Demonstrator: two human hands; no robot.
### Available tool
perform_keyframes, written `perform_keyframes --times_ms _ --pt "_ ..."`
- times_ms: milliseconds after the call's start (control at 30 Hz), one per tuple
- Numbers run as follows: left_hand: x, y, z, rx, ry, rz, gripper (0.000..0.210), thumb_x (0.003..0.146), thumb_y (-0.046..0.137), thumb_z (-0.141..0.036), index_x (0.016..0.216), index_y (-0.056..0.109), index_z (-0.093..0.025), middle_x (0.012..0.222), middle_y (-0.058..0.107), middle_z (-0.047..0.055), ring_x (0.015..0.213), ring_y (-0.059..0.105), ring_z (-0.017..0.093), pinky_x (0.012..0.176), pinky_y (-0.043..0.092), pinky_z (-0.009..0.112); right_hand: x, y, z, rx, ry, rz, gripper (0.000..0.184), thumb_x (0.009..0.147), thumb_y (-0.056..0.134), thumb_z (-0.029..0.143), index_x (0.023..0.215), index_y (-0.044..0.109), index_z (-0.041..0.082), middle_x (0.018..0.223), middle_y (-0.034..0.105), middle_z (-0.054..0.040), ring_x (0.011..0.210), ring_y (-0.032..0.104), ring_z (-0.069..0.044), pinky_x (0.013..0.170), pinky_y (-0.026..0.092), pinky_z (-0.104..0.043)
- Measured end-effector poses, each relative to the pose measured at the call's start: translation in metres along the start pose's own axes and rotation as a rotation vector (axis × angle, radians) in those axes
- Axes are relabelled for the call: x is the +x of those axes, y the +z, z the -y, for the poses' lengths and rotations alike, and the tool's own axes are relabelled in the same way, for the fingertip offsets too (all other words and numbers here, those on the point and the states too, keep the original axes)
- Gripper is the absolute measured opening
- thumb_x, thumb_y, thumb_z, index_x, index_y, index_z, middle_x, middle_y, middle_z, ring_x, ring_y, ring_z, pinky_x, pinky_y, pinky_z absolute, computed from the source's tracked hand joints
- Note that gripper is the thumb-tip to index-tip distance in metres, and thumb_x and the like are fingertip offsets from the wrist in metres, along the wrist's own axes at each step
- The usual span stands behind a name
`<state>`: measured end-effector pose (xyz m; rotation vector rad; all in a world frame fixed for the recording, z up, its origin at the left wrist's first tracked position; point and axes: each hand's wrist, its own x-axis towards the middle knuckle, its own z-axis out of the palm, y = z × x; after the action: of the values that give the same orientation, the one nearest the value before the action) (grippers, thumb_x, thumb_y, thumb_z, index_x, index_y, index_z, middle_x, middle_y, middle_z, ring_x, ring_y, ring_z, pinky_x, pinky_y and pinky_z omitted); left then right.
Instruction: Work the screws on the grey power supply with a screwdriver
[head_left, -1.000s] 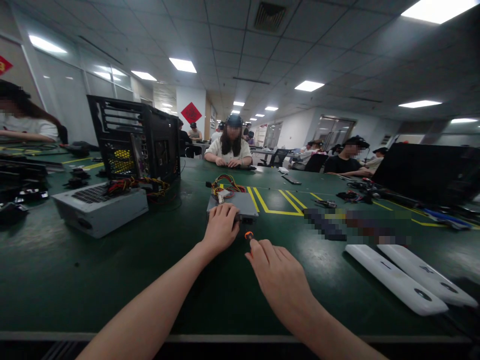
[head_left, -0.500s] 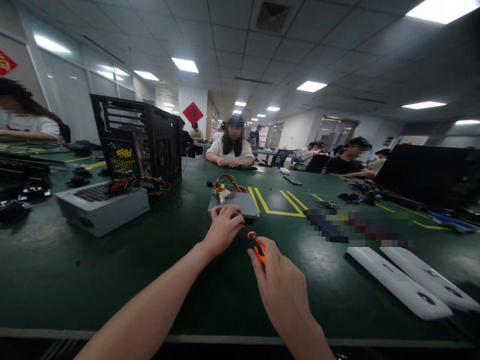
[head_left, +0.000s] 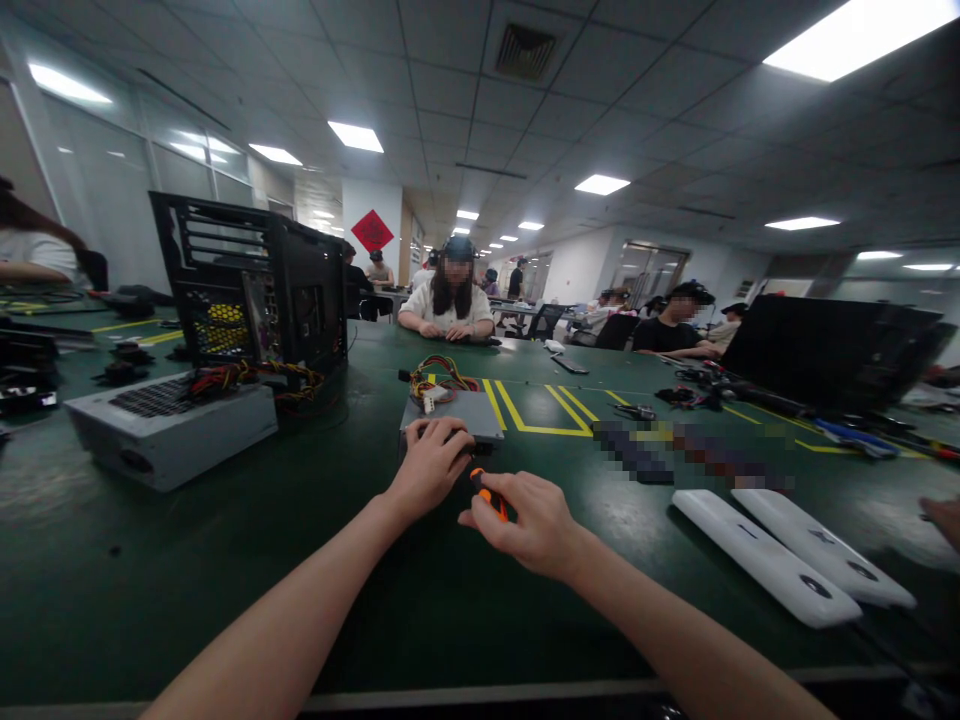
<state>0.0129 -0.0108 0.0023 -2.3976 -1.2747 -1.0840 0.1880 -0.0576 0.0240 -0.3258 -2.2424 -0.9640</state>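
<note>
A small grey power supply box point(head_left: 457, 409) with a bundle of coloured wires point(head_left: 439, 374) at its far end lies on the green table point(head_left: 225, 560). My left hand point(head_left: 431, 465) rests on the box's near end, fingers curled over its edge. My right hand point(head_left: 529, 522) grips an orange-and-black screwdriver point(head_left: 487, 495), whose tip points toward the near face of the box, just beside my left fingers.
A black computer case point(head_left: 259, 290) stands at the left, with a larger grey power supply point(head_left: 169, 430) in front of it. Two white panels point(head_left: 787, 565) lie at the right. A black panel point(head_left: 825, 350) stands farther right. Several people sit at the far side.
My right hand picked up the screwdriver from the table and brought it in toward the box's near face. My left hand stayed on the box. The view shifted slightly right.
</note>
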Motion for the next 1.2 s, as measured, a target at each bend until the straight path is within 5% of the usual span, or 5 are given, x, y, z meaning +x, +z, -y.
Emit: perform_keyframes --times_ms 267,533,667,933,1200 --pt "0.001 0.008 0.004 0.044 -0.058 -0.017 0.035 0.079 0.045 -0.018 0.114 0.046 -0.019 0.119 0.051 0.008 0.111 0.044 0.022 0.093 0.028 0.039 -0.003 -0.006 0.008 0.126 0.15 0.019 0.027 0.081 0.046 0.018 0.108 0.046 0.021 0.113 0.049 -0.0132 0.101 0.052 -0.022 0.078 0.048 -0.035" --pt "0.0 0.006 0.002 0.075 -0.055 -0.009 0.035 0.079 0.045 -0.015 0.113 0.049 -0.02 0.117 0.053 0.007 0.11 0.045 0.022 0.092 0.03 0.039 -0.013 -0.006 -0.003 0.22 0.36 -0.11 0.024 0.083 0.051 0.02 0.106 0.043 0.017 0.093 0.059 -0.0101 0.083 0.06 -0.019 0.068 0.051 -0.031" --pt "0.0 0.006 0.002 0.072 -0.052 -0.011 0.036 0.078 0.045 -0.014 0.113 0.048 -0.021 0.118 0.052 0.007 0.111 0.044 0.021 0.092 0.029 0.038 -0.011 -0.01 -0.001 0.265 0.296 -0.065 0.031 0.085 0.039 0.016 0.116 0.04 0.015 0.11 0.056 -0.0147 0.1 0.056 -0.022 0.078 0.05 -0.036" --pt "0.0 0.006 0.002 0.077 -0.062 0.002 0.037 0.078 0.045 -0.014 0.114 0.048 -0.02 0.118 0.052 0.007 0.111 0.043 0.023 0.092 0.029 0.04 -0.012 -0.01 -0.002 0.209 0.344 -0.081 0.01 0.084 0.05 0.021 0.094 0.049 0.018 0.091 0.062 -0.0089 0.08 0.059 -0.018 0.068 0.049 -0.032" --pt "0.0 0.005 0.002 0.077 -0.05 -0.003 0.036 0.078 0.045 -0.015 0.113 0.049 -0.02 0.117 0.052 0.007 0.11 0.044 0.023 0.092 0.03 0.039 -0.011 -0.006 0.008 0.34 0.262 -0.016 0.019 0.086 0.046 0.017 0.105 0.044 0.016 0.104 0.058 -0.0127 0.087 0.06 -0.017 0.066 0.05 -0.026"
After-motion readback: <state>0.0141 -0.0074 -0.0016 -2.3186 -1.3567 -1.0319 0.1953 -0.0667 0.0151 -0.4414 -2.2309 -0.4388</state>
